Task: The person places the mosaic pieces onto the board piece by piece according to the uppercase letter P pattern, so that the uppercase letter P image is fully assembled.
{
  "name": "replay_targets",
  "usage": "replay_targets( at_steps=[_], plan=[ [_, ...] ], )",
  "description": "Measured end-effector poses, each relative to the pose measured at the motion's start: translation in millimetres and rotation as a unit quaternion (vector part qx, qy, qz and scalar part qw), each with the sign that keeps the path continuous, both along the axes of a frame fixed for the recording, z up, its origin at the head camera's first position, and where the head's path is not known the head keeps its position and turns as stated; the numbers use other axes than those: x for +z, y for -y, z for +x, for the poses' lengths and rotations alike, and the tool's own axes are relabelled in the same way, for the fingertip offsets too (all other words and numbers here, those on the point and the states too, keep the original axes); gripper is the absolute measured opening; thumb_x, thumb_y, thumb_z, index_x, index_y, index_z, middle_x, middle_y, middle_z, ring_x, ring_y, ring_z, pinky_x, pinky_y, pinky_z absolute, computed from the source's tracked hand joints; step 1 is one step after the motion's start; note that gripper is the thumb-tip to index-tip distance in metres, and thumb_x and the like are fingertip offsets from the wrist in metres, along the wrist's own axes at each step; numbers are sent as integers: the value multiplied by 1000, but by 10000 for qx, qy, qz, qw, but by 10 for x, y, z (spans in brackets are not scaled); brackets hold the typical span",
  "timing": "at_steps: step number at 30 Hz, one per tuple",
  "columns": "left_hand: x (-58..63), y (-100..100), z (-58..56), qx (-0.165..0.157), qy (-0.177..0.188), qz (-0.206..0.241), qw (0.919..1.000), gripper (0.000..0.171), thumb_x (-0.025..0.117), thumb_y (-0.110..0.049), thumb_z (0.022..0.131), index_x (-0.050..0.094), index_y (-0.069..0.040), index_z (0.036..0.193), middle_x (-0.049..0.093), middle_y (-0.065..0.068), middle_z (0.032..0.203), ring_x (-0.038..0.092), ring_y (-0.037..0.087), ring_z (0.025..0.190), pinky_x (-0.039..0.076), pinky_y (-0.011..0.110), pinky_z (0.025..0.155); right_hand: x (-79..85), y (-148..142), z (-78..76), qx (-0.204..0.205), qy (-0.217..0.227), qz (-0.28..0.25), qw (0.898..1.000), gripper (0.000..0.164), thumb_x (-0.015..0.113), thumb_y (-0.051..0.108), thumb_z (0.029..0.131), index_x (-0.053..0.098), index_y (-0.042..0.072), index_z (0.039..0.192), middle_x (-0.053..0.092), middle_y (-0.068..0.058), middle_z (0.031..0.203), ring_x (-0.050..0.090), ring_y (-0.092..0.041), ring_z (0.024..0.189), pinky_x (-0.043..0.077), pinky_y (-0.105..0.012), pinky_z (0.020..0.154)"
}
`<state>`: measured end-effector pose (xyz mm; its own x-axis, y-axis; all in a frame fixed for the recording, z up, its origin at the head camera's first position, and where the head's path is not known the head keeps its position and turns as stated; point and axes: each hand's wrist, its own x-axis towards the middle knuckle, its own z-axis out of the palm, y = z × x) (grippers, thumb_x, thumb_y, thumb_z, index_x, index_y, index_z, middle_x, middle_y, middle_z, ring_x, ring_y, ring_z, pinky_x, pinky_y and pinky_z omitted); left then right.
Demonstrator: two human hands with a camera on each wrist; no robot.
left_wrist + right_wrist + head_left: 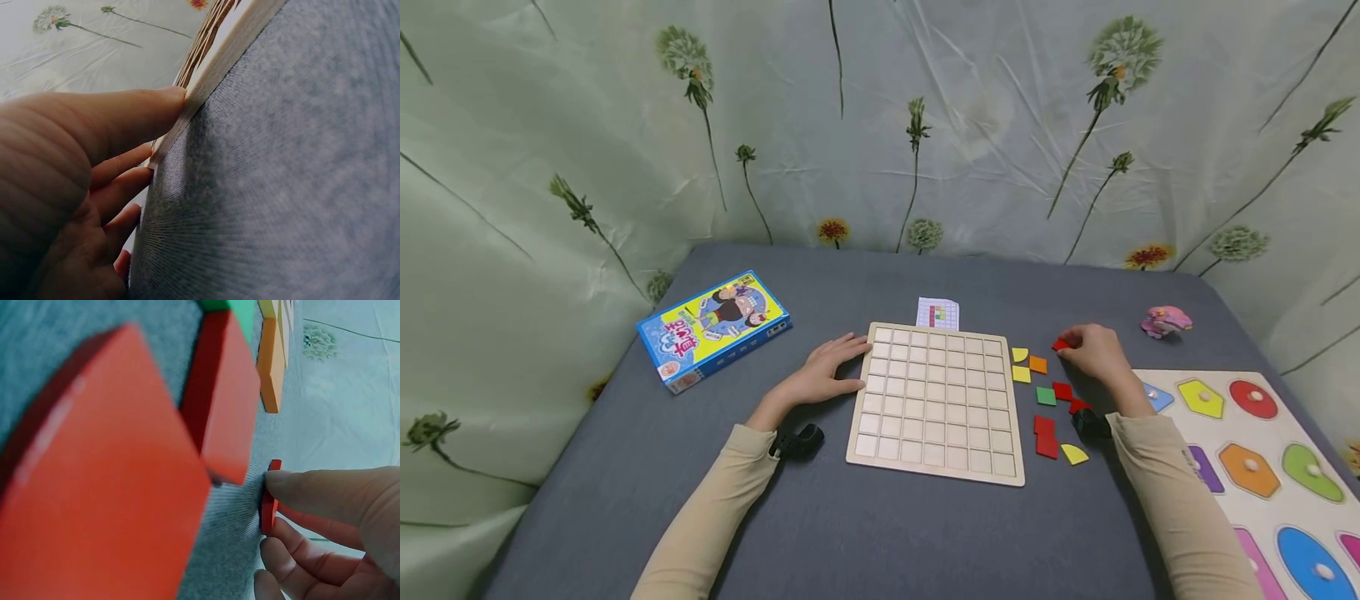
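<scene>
Gridded bd [936, 408] lies flat mid-table [820, 542], slightly skewed, within reach of both hands. L hand [826, 369] rests at the bd's L edge, towards its far L corner: fingers extended, thumb spread apart, tips touching the rim (L wrist view), nothing grasped; presumably this steadies the bd. L forearm slants in from the table's near side, L of the bd.

R hand [1096, 354] pinches one small red tile [269, 512] btwn thumb & fingers, gap closed to tile thickness. Tile sits R of the bd, towards the table's far edge, beyond the orange tile [1038, 365]; whether it is off the cloth, can't tell. R forearm comes from the near R, sleeve over the puzzle bd [1225, 429], hand turned inward, prob. so thumb & fingertips meet the tile's edges.

Loose pcs, incl. green tile [1046, 397], yellow tile [1021, 374] & red pair [1046, 446], lie along the bd's R edge, apparently for easy R-hand pickup. Printed card [937, 314] touches or nearly touches the bd's far edge, likely placed for viewing. Box [715, 329] lies near the table's far L corner; pink toy [1166, 321] near far R corner.
</scene>
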<state>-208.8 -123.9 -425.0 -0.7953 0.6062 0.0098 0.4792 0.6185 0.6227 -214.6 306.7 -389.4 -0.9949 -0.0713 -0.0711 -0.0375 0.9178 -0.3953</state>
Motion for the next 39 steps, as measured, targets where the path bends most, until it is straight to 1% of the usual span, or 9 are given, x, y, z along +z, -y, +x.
replay_targets(
  at_steps=[9, 16, 23, 30, 33, 39],
  plan=[
    [13, 2, -34, -21, 120, -57, 9999, 64, 63, -23, 88, 38, -6, 144, 33, 14, 152, 18, 36, 145, 13, 60, 113, 24, 64, 35, -56, 99, -12, 9999, 33, 62, 11, 85, 63, -12, 109, 65, -29, 100, 58, -36, 86, 47, -49, 79],
    [36, -8, -73, -30, 10, -12, 10000, 63, 63, -23, 88, 39, -6, 143, 34, 15, 151, 20, 37, 145, 14, 61, 113, 55, 141, 61, -16, -215, -81, 9997, 31, 62, 10, 85, 63, -11, 108, 65, -29, 98, 61, -37, 86, 50, -47, 76],
    [25, -4, -31, 8, 136, -47, 9999, 63, 63, -24, 89, 38, -6, 143, 34, 15, 152, 19, 36, 145, 13, 60, 113, 47, 261, 123, 71, -252, -155, 9995, 32, 63, 11, 85, 63, -9, 110, 63, -29, 101, 61, -37, 88, 50, -47, 75],
    [7, 6, -27, 9, 123, -22, 9999, 63, 63, -23, 88, 38, -6, 143, 33, 15, 152, 18, 36, 145, 12, 60, 114, 67, 395, 193, 191, -709, -76, 9973, 31, 64, 10, 85, 65, -8, 110, 60, -26, 99, 58, -34, 84, 49, -47, 73],
    [-6, 5, -33, -6, 120, 0, 9999, 64, 63, -23, 88, 38, -6, 143, 33, 15, 152, 18, 35, 146, 12, 60, 114, 98, 443, 217, 236, -831, -48, 9962, 30, 64, 10, 85, 65, -7, 110, 60, -25, 99, 58, -34, 85, 49, -47, 72],
    [-15, 9, -38, -7, 94, -3, 10000, 64, 63, -22, 88, 38, -5, 143, 33, 14, 152, 18, 35, 145, 12, 60, 114, 167, 545, 257, 424, -1002, -161, 9939, 28, 65, 10, 85, 67, -6, 108, 62, -25, 98, 60, -34, 84, 50, -46, 71]
  ],
)
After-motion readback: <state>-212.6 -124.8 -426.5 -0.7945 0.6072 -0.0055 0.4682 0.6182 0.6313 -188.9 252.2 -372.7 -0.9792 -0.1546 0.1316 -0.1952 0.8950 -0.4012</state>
